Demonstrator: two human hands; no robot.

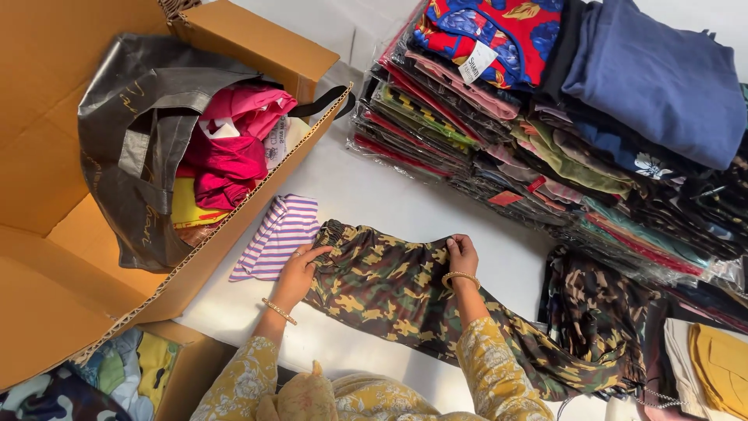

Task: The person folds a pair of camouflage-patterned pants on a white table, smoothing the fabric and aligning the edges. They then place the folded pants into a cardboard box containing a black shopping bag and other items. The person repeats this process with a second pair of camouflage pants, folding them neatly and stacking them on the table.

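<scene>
I'm watching both hands working the waistband end of a pair of camouflage trousers (389,284) spread flat on the white counter (389,206). My left hand (300,269) is resting fingers-down on the gathered waist at its left corner, pressing rather than clenching, nothing pinched that I can make out. My right hand (462,256) is curling over the top edge of the same waistband, fingers hooked on the fabric, grasping it lightly. The trouser legs are trailing off to the right, toward the near edge. By my reading, this is the smoothing and squaring stage of a fold; whatever follows is calling for both corners of that waist to be held evenly so the cloth is not skewing.

Just beside the left hand, a striped purple-and-white garment (278,238) is lying folded, touching the trousers' corner. Near left, a small open box (148,370) is holding mixed coloured clothes. Further left, the big cardboard box (54,187) is lying open with a dark shopping bag (128,125) inside it, pink, magenta and yellow garments spilling from the bag's mouth. At the far side, stacks of packaged folded clothes (467,117) are leaning in rows, with a blue folded garment (662,78) on top.
</scene>
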